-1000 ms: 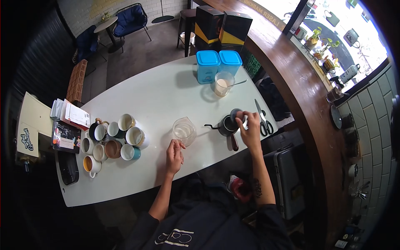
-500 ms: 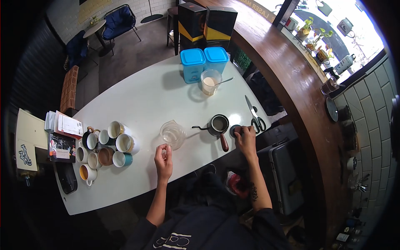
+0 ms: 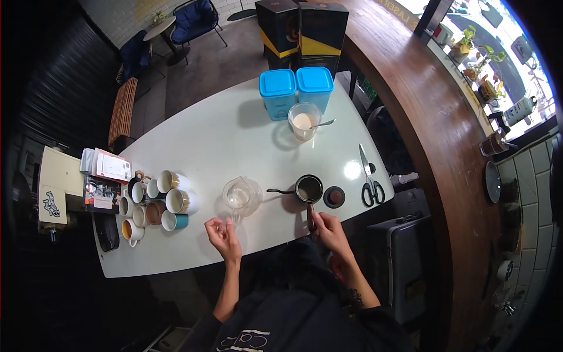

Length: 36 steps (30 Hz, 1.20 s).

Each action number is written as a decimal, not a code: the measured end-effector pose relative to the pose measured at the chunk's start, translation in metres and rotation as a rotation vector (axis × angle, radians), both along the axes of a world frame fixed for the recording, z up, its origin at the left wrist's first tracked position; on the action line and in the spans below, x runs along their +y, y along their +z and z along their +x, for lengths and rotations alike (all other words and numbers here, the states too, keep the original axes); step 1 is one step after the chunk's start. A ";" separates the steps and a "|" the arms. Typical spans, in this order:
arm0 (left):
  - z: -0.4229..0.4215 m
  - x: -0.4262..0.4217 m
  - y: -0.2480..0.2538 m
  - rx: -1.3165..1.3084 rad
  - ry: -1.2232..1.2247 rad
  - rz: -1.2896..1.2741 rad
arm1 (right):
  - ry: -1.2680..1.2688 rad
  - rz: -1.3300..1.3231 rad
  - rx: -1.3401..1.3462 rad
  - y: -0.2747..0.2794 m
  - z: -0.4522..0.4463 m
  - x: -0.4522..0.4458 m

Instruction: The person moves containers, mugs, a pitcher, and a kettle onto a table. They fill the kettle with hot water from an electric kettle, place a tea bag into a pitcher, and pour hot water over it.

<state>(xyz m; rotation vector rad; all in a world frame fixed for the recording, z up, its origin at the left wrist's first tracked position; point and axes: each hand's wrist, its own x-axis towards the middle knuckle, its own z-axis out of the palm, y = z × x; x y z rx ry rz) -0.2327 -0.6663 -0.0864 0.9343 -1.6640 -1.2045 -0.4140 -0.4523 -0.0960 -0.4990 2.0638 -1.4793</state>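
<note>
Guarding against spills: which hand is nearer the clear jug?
Left. The left hand is at the near side of the clear jug; the right hand grips the black pot, farther right.

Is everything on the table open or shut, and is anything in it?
Black pot: lid off, handle in the right hand; contents unclear
Round lid: lying beside the pot
Glass jug: open; contents unclear
Clear cup: open, partly filled, spoon inside
Blue tubs: lids on
Mugs: open, grouped together
Scissors: lying flat
</note>
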 end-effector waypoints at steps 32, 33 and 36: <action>-0.021 0.172 0.078 -0.483 -2.074 0.771 | -1.228 -0.365 -0.122 -0.002 0.355 0.130; -0.012 0.191 0.071 -0.546 -2.169 0.808 | -1.283 -0.379 -0.091 -0.001 0.373 0.130; 0.032 0.252 0.064 -0.807 -2.357 0.712 | -1.445 -0.374 -0.054 0.001 0.427 0.134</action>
